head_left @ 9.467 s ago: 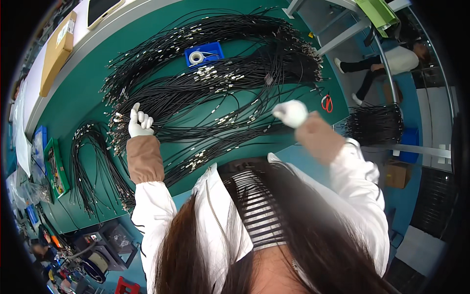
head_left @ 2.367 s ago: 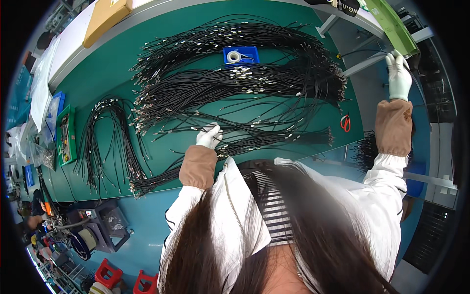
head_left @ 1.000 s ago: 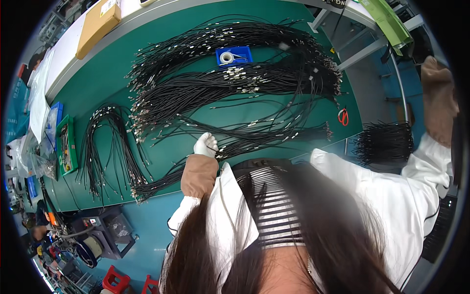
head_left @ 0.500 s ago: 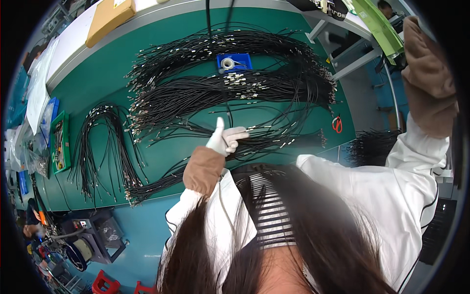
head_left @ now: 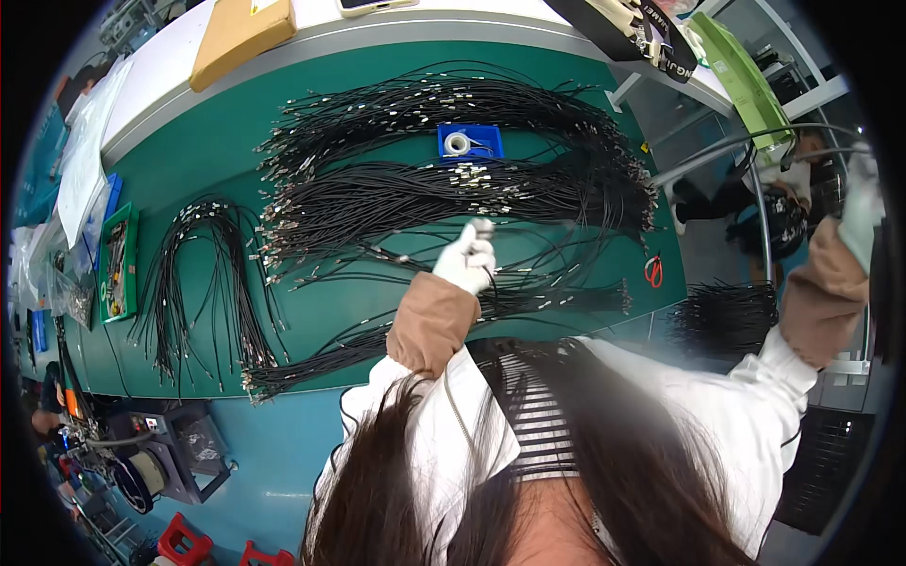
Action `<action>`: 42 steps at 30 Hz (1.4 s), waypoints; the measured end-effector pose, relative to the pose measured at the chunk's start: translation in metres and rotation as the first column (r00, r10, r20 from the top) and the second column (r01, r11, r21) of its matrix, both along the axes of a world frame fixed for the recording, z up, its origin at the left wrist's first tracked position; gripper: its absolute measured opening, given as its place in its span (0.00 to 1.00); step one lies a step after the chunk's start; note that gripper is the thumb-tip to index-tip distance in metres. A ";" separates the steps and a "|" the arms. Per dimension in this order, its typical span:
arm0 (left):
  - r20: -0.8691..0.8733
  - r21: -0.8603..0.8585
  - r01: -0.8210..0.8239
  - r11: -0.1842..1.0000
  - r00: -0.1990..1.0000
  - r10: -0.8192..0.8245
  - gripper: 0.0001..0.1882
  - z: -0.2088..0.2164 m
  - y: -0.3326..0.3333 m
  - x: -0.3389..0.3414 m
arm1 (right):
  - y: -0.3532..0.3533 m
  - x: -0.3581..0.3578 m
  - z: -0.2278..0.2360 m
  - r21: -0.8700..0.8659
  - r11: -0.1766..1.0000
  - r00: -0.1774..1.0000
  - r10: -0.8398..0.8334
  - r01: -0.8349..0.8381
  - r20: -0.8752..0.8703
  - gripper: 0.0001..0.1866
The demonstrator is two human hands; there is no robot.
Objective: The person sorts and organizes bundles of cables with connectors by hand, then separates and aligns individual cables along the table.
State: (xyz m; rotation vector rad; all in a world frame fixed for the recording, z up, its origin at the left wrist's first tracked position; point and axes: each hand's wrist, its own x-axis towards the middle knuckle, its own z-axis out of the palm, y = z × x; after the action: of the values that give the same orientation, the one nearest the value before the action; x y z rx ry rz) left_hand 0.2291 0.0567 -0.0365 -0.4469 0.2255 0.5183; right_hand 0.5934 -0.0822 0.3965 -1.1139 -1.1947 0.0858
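My left hand (head_left: 467, 257), in a white glove, is raised over the near part of the green table with its fingers curled in. Black cables pass below and beside it; whether one is between the fingers is hidden. Far out at the right rim my right hand (head_left: 861, 203) is lifted, gloved and blurred. Thin black cable (head_left: 802, 126) curves up to its fingertips and seems held there. A thick bundle of black cables (head_left: 396, 203) with pale tags and metal ends lies across the table, with another bundle (head_left: 377, 113) behind it.
A blue tray (head_left: 472, 155) with a white tape roll sits among the bundles. Red-handled scissors (head_left: 653, 272) lie at the right. A bent cable bundle (head_left: 203, 212) and a green bin (head_left: 132, 264) are at the left. More cables (head_left: 727, 311) hang beyond the right edge. Another person sits beyond.
My left hand has curled its stretched fingers and shifted slightly right. My right arm has lowered, bringing the gloved hand and the curved cable into view at the right rim.
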 end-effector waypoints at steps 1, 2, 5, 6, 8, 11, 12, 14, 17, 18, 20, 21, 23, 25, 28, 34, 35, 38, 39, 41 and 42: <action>0.017 0.068 0.073 0.995 0.997 -0.074 0.08 0.007 -0.008 0.001 | -0.007 0.014 -0.012 -0.012 1.000 0.997 0.014 -0.015 -0.071 0.19; -0.003 0.205 0.174 0.963 0.984 -0.177 0.09 -0.003 -0.016 0.003 | -0.015 0.027 -0.027 -0.028 0.999 0.990 0.035 -0.039 -0.137 0.20; -0.377 0.423 0.385 0.820 0.898 -0.227 0.11 0.005 -0.041 0.002 | -0.041 0.058 -0.096 -0.083 0.992 0.940 0.060 -0.093 -0.336 0.20; -0.474 0.549 0.404 0.731 0.872 -0.126 0.11 -0.002 -0.039 -0.005 | -0.046 0.067 -0.119 -0.085 0.995 0.939 0.021 -0.053 -0.343 0.20; -0.543 0.698 0.394 0.598 0.836 0.083 0.12 0.009 -0.030 -0.027 | -0.046 0.063 -0.146 -0.124 0.981 0.891 -0.187 0.148 -0.414 0.21; -0.334 0.857 0.297 0.421 0.942 0.016 0.10 0.028 -0.018 -0.041 | -0.049 0.090 -0.177 -0.108 0.906 0.886 -0.423 0.409 -0.189 0.19; -0.417 0.884 0.395 0.250 0.908 0.040 0.09 0.049 -0.015 -0.038 | -0.046 0.095 -0.178 0.033 0.934 0.865 -0.317 0.356 -0.389 0.19; -0.496 0.864 0.429 0.264 0.816 0.296 0.09 0.038 0.005 -0.030 | -0.021 0.068 -0.193 -0.181 0.820 0.832 -0.554 0.543 -0.016 0.19; -0.559 0.822 0.306 0.481 0.599 0.573 0.08 0.009 0.053 -0.055 | 0.034 0.046 -0.219 -0.180 0.958 0.812 -0.285 0.223 -0.509 0.21; -0.553 0.797 0.187 0.574 0.606 0.571 0.09 0.008 0.069 -0.072 | 0.054 0.039 -0.230 -0.205 0.965 0.795 -0.252 0.163 -0.552 0.21; -0.527 0.683 -0.051 0.728 0.656 0.540 0.12 0.050 0.095 -0.091 | 0.091 0.039 -0.255 -0.222 0.974 0.774 -0.165 0.032 -0.611 0.21; -0.537 0.632 -0.145 0.761 0.626 0.565 0.12 0.053 0.109 -0.098 | 0.108 0.043 -0.272 -0.214 0.976 0.774 -0.104 -0.042 -0.625 0.21; -0.431 0.652 -0.315 0.690 0.594 0.679 0.13 0.028 0.141 -0.120 | 0.154 0.042 -0.300 -0.247 0.956 0.814 -0.016 -0.157 -0.580 0.20; -0.337 0.650 -0.411 0.640 0.598 0.727 0.14 0.019 0.164 -0.132 | 0.201 0.054 -0.319 -0.084 0.950 0.574 0.109 -0.299 -0.812 0.16; -0.347 0.668 -0.399 0.628 0.580 0.737 0.16 0.018 0.198 -0.126 | 0.259 0.084 -0.342 -0.090 0.958 0.483 0.055 -0.271 -0.874 0.16; -0.552 0.350 -0.274 0.896 0.712 0.434 0.28 -0.014 0.235 -0.110 | 0.319 0.094 -0.408 -0.289 0.884 0.408 -0.126 -0.368 -0.905 0.17; -0.638 0.290 -0.279 0.916 0.657 0.402 0.28 -0.025 0.225 -0.113 | 0.319 0.087 -0.419 -0.332 0.852 0.412 -0.155 -0.404 -0.898 0.17; -0.599 0.353 -0.346 0.870 0.630 0.494 0.25 -0.042 0.204 -0.135 | 0.288 0.032 -0.439 -0.422 0.698 0.486 -0.121 -0.579 -0.866 0.18; -0.587 0.435 -0.307 0.847 0.616 0.525 0.25 -0.042 0.199 -0.145 | 0.273 0.001 -0.436 -0.418 0.615 0.492 -0.056 -0.669 -0.869 0.18; -0.609 0.481 -0.276 0.832 0.578 0.544 0.25 -0.009 0.183 -0.148 | 0.239 -0.080 -0.403 -0.452 0.436 0.514 0.029 -0.778 -0.857 0.18; -0.614 0.508 -0.251 0.824 0.566 0.551 0.25 0.009 0.171 -0.144 | 0.218 -0.108 -0.399 -0.523 0.302 0.602 0.330 -0.797 -0.727 0.17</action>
State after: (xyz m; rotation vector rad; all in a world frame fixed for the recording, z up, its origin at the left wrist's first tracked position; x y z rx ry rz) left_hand 0.0854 0.2282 -0.0278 0.1347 0.8228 1.1923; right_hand 0.4857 0.1353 -0.0030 -1.2341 -1.0072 1.6397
